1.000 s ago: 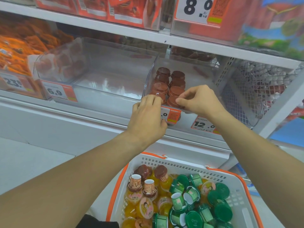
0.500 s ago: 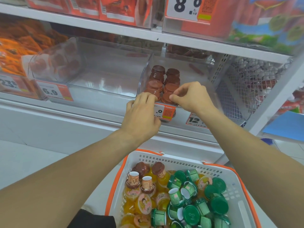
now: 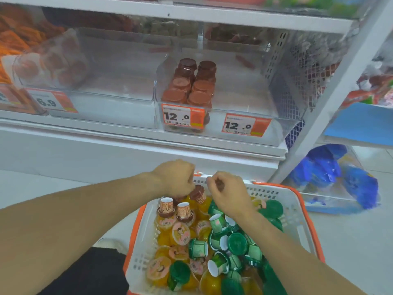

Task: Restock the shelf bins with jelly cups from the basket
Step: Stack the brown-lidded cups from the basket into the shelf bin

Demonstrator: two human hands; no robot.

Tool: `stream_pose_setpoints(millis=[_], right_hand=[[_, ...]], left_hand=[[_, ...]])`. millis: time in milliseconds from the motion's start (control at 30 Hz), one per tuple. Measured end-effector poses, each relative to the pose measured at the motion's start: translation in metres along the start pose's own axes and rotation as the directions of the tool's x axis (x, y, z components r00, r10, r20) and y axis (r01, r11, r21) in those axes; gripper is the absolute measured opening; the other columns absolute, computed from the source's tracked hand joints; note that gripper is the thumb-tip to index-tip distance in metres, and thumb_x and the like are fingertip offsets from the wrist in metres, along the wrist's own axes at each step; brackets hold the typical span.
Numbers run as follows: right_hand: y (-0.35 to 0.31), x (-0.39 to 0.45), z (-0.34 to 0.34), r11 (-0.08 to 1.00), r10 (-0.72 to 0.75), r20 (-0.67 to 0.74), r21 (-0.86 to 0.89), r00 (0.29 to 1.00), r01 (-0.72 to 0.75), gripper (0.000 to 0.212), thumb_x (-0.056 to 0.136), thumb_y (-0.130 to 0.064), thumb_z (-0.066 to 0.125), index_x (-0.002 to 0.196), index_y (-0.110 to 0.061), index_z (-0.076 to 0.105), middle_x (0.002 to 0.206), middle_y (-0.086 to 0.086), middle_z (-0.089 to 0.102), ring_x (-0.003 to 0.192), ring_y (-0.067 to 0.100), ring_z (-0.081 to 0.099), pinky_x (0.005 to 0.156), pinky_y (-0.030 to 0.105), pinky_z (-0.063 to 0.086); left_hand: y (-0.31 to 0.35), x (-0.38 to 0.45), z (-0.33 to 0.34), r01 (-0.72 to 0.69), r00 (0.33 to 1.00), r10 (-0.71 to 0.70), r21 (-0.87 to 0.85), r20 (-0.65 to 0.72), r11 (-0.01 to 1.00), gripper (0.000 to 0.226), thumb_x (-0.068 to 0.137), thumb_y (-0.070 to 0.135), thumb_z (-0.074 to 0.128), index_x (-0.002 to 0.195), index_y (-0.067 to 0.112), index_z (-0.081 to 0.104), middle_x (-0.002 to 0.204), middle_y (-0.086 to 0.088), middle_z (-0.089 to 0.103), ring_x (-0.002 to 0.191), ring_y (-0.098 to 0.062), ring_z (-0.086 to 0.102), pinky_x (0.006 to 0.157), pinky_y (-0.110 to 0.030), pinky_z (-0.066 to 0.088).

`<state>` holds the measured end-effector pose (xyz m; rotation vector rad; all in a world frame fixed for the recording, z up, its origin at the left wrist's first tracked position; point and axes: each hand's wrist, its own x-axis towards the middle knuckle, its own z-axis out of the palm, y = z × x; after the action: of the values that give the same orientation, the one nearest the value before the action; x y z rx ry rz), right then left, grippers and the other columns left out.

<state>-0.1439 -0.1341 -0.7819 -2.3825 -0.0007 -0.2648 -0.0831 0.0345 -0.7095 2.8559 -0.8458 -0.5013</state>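
1. At the far edge of the basket (image 3: 285,201), my left hand (image 3: 176,179) hangs knuckles-up with its fingers curled down onto the brown-lidded jelly cups (image 3: 196,193); it looks to be taking hold of one, though the fingertips are hidden, so I cannot tell whether the grip is closed.

2. Just right of it, my right hand (image 3: 228,193) is bent at the wrist, fingers curled with something dark showing between thumb and fingers (likely another brown cup, but too blurred for me to say for certain).

3. Handling, as I judge it: these are small sealed plastic cups, light, stiff in the wall, with smooth lids that could slip. I would pinch each one round the lid rim or the upper wall rather than press on the film top, and one hand could probably manage one or two.

4. Outward from the hands, the near part of the basket is heaped with orange cups (image 3: 180,233) on the left and green cups (image 3: 236,243) on the right, lying at all angles, so a careless pull may tumble neighbours.

5. Farther off, on the shelf, the right clear bin (image 3: 276,124) holds two neat rows of stacked brown cups (image 3: 191,84) on its left side, behind a price tag (image 3: 182,117); the left clear bin (image 3: 119,92) stands beside it.
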Motion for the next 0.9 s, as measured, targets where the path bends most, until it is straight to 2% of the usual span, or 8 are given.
stream_pose_setpoints(millis=[67,167,267,400,567,633,767,900], right_hand=[[0.024,-0.012,0.017,0.99,0.113,0.244,-0.115,0.963,-0.087,0.022,0.096,-0.033,0.054,0.084,-0.021,0.068,0.073,-0.005,0.068,0.066,0.011,0.063,0.067,0.038,0.057],[0.041,-0.016,0.029,0.981,0.162,0.364,-0.161,0.917,-0.109,0.014,0.094,-0.023,0.056,0.093,-0.018,0.069,0.082,0.001,0.072,0.074,0.019,0.067,0.074,0.041,0.059],[0.046,-0.007,0.039,0.975,0.191,0.343,-0.173,0.92,-0.138,0.02,0.093,-0.019,0.055,0.109,-0.017,0.067,0.101,0.003,0.07,0.092,0.021,0.065,0.088,0.037,0.055],[0.053,0.012,0.063,0.967,0.196,0.323,-0.223,0.926,-0.127,0.04,0.094,-0.026,0.053,0.133,-0.019,0.053,0.12,0.007,0.056,0.11,0.026,0.055,0.099,0.041,0.047],[0.058,0.019,0.089,0.965,0.191,0.455,-0.248,0.87,-0.082,0.047,0.092,-0.034,0.058,0.137,-0.023,0.048,0.134,0.008,0.046,0.111,0.03,0.058,0.099,0.044,0.049],[0.059,0.018,0.093,0.966,0.185,0.474,-0.249,0.861,-0.071,0.039,0.09,-0.033,0.062,0.127,-0.022,0.054,0.133,0.005,0.045,0.104,0.027,0.062,0.095,0.043,0.052],[0.056,0.017,0.092,0.967,0.13,0.511,-0.254,0.85,0.005,0.017,0.085,-0.027,0.073,0.094,-0.021,0.06,0.107,0.0,0.054,0.09,0.019,0.06,0.088,0.041,0.053],[0.052,0.009,0.091,0.93,0.054,0.587,-0.325,0.808,0.174,0.034,0.078,-0.032,0.079,0.102,-0.022,0.058,0.112,0.0,0.055,0.103,0.022,0.056,0.099,0.038,0.04]], left_hand=[[-0.013,0.002,0.021,0.035,0.974,-0.065,0.136,0.218,0.99,0.013,0.095,0.03,0.051,0.098,0.018,0.056,0.1,-0.004,0.063,0.09,-0.022,0.06,0.075,-0.033,0.052],[-0.037,0.014,0.041,0.117,0.93,-0.178,0.199,0.322,0.973,0.024,0.097,0.028,0.052,0.111,0.011,0.061,0.109,-0.006,0.065,0.096,-0.022,0.063,0.084,-0.032,0.055],[-0.054,0.027,0.069,0.242,0.921,-0.267,0.12,0.282,0.963,0.034,0.097,0.027,0.053,0.126,0.009,0.052,0.126,-0.011,0.058,0.112,-0.026,0.059,0.09,-0.032,0.05],[-0.06,0.035,0.121,0.29,0.938,-0.315,0.167,0.147,0.942,0.041,0.094,0.035,0.05,0.129,0.013,0.046,0.127,-0.008,0.057,0.117,-0.026,0.055,0.098,-0.035,0.044],[-0.061,0.037,0.168,0.303,0.931,-0.337,0.218,0.141,0.928,0.061,0.096,0.037,0.044,0.149,0.012,0.028,0.142,-0.013,0.047,0.129,-0.032,0.043,0.112,-0.041,0.033],[-0.061,0.037,0.169,0.289,0.935,-0.332,0.274,0.127,0.917,0.058,0.099,0.034,0.043,0.149,0.008,0.029,0.144,-0.015,0.043,0.132,-0.033,0.039,0.115,-0.04,0.027],[-0.058,0.037,0.156,0.326,0.919,-0.352,0.163,0.177,0.931,0.041,0.093,0.029,0.058,0.13,0.011,0.055,0.134,-0.014,0.048,0.122,-0.029,0.05,0.103,-0.034,0.04],[-0.056,0.029,0.138,0.43,0.891,-0.403,-0.108,0.208,0.896,0.022,0.089,0.031,0.067,0.099,0.011,0.066,0.106,-0.008,0.065,0.098,-0.024,0.06,0.075,-0.023,0.048]])
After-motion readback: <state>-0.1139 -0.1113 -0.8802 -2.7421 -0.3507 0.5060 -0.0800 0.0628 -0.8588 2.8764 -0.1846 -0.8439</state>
